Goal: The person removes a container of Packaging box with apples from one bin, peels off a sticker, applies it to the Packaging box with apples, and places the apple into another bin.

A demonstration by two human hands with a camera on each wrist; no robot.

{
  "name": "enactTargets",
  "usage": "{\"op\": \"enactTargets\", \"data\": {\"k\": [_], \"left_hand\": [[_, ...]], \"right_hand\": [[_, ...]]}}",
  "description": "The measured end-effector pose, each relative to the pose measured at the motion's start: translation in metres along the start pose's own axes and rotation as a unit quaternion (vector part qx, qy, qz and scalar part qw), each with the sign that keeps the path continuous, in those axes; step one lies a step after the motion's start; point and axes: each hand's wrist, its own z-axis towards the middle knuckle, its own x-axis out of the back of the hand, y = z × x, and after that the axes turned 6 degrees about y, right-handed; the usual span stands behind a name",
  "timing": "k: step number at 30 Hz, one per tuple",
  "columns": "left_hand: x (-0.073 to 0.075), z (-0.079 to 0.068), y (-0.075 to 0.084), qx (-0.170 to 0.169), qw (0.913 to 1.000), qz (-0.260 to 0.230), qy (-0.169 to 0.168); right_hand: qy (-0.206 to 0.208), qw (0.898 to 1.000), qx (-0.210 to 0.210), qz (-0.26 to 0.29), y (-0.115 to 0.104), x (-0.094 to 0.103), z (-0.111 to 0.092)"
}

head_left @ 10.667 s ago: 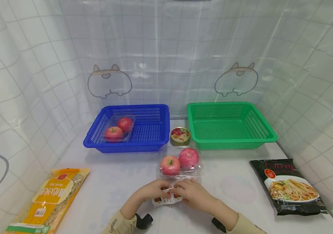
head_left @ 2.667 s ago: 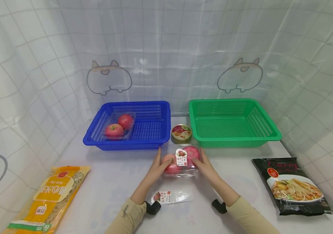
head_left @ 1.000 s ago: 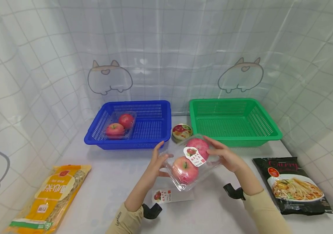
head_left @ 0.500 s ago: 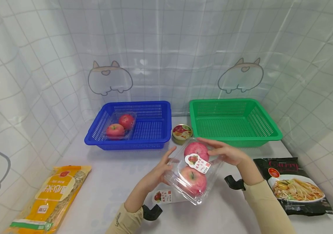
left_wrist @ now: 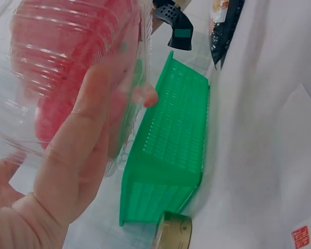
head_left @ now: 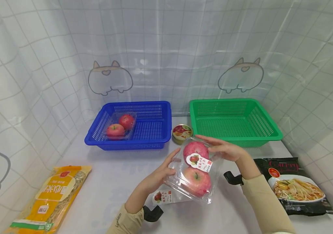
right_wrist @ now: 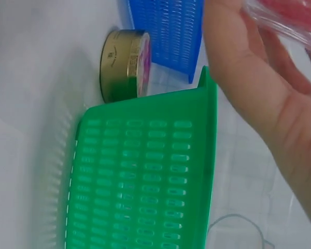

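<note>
"Where's the apple pack (head_left: 198, 170)?"
"Tilted, on the near side of the green basket (head_left: 242, 140); left hand (head_left: 157, 177) and right hand (head_left: 227, 150) both grip the pack's edges."
"And the tin (head_left: 182, 132)?"
"Left of that basket, perhaps touching; hard to tell."

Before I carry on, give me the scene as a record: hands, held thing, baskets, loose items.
Left hand: grips clear box, left side
Right hand: grips same box, right side
Box pose: tilted, above the table
Box contents: two apples
Sticker: on the box, over the apples
Sticker strip: on table, partly behind box
Blue basket: second box of apples
Green basket: right of the tin
Tin: between the baskets
Bags: yellow bag left, black bag right
</note>
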Motion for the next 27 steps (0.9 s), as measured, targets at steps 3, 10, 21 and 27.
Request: {"op": "enactTargets", "data": {"k": [3,10,21,27], "left_hand": [[0.001,0.001,0.001,-0.004,0.9998,-0.016,0.01],[0.003,0.004,0.002,-0.022,0.9961,-0.045,0.072],[0.002,0.024,0.001,-0.048,0.9762,-0.056,0.204],[-0.004,0.041,-0.002,-0.043,0.9633,-0.019,0.264]], "right_hand": [[0.053,0.999,0.0,-0.004,-0.001,-0.001,0.0],[0.202,0.979,0.028,0.002,-0.004,-0.019,-0.002],[0.28,0.959,0.011,-0.032,-0.008,-0.063,-0.009],[0.282,0.959,-0.001,-0.028,-0.001,-0.076,-0.006]]}}
